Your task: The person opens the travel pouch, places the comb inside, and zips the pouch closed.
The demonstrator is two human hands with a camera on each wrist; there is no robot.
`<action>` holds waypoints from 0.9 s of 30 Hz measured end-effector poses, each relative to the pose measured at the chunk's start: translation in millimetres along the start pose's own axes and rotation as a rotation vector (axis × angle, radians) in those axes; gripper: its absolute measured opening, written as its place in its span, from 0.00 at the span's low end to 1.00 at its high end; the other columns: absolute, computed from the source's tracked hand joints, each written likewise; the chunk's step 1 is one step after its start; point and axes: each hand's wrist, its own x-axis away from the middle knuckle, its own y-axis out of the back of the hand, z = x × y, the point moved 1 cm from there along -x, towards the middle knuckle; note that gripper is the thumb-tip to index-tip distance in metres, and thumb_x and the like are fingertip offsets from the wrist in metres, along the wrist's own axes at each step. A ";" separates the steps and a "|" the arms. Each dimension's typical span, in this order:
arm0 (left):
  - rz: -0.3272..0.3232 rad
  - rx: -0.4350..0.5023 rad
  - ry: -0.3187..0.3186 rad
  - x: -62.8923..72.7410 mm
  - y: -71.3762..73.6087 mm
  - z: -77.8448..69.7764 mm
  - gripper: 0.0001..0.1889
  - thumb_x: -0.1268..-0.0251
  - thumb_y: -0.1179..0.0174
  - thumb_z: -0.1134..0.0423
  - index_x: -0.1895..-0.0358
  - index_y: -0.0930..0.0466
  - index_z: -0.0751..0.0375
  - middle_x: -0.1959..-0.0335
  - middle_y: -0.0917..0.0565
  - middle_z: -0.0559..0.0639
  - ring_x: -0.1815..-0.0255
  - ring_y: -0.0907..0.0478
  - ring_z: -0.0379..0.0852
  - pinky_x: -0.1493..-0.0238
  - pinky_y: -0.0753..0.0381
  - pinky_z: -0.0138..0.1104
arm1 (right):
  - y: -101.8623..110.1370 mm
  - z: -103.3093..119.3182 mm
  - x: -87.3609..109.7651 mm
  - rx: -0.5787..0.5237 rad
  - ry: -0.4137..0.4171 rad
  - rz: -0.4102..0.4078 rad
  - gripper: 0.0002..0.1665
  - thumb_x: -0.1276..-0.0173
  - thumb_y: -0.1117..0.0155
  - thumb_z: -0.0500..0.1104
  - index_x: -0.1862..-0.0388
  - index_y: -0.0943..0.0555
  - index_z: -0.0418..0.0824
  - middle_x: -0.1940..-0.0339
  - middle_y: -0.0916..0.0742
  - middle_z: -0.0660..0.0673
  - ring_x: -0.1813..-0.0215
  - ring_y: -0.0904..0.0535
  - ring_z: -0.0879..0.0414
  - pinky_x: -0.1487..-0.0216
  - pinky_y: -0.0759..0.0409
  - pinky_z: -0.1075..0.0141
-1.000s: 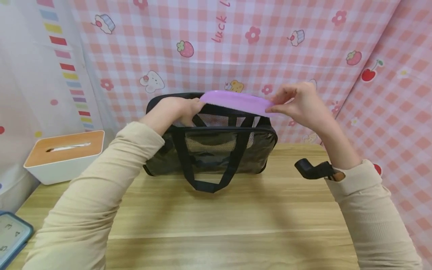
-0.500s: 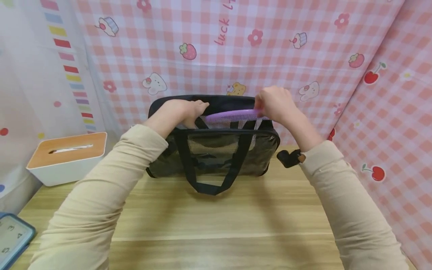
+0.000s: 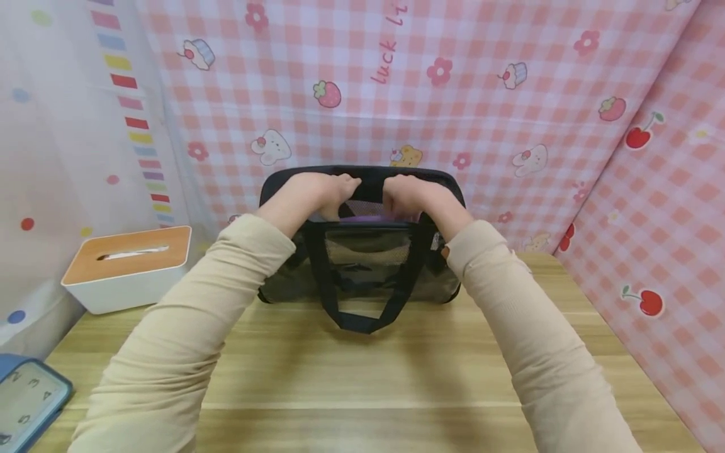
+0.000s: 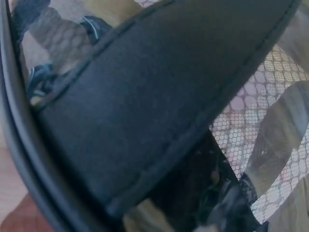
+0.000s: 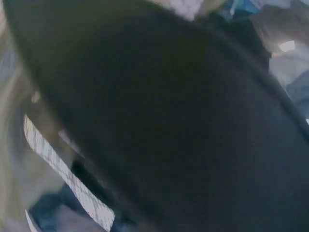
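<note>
A black, see-through bag [image 3: 362, 267] stands on the wooden table [image 3: 362, 377], and its top is wide open. A bit of a purple thing [image 3: 365, 219] shows inside, low in the opening, just behind the front edge. Most of it is hidden, so I think the part of getting it into the bag is nearly done. The right hand [image 3: 404, 195] is bent down over the opening, right beside the purple thing. Its fingers look curled, but the tips are hidden, so I cannot tell if it has hold of anything. The left hand [image 3: 334, 192] is at the left part of the opening, with the thumb pointing down. I cannot tell how tight it is or if it grips the bag. Both wrist views mostly show dark bag parts. What seems left is for both hands to come out and the top to be closed.
</note>
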 end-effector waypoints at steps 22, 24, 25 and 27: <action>-0.023 0.034 -0.023 -0.2 -3.0 4.2 0.41 0.34 0.48 0.60 0.28 0.67 0.63 0.26 0.60 0.60 0.25 0.60 0.54 0.27 0.47 0.44 | -8.6 0.7 -5.0 -0.146 0.048 0.048 0.16 0.33 0.51 0.33 0.49 0.20 0.36 0.46 0.19 0.38 0.46 0.22 0.47 0.49 0.20 0.58; -0.067 0.062 -0.055 1.9 -4.5 7.6 0.41 0.35 0.46 0.60 0.28 0.63 0.64 0.26 0.56 0.61 0.26 0.56 0.54 0.27 0.46 0.45 | -6.4 0.9 -1.5 -0.175 0.064 0.004 0.15 0.33 0.48 0.35 0.50 0.20 0.35 0.48 0.18 0.37 0.48 0.21 0.47 0.49 0.20 0.58; -0.106 0.080 -0.079 3.1 -5.7 10.3 0.40 0.36 0.45 0.60 0.28 0.60 0.64 0.27 0.54 0.61 0.26 0.54 0.55 0.28 0.45 0.45 | -5.4 1.0 0.2 -0.193 0.068 -0.016 0.14 0.33 0.46 0.37 0.51 0.20 0.35 0.50 0.17 0.37 0.49 0.21 0.47 0.50 0.20 0.59; -0.207 0.144 -0.135 6.2 -9.2 17.7 0.39 0.38 0.43 0.59 0.29 0.54 0.66 0.29 0.47 0.62 0.28 0.49 0.56 0.28 0.44 0.45 | -3.3 1.7 3.9 -0.222 0.072 -0.051 0.14 0.33 0.45 0.40 0.52 0.19 0.36 0.53 0.15 0.38 0.55 0.18 0.49 0.55 0.18 0.60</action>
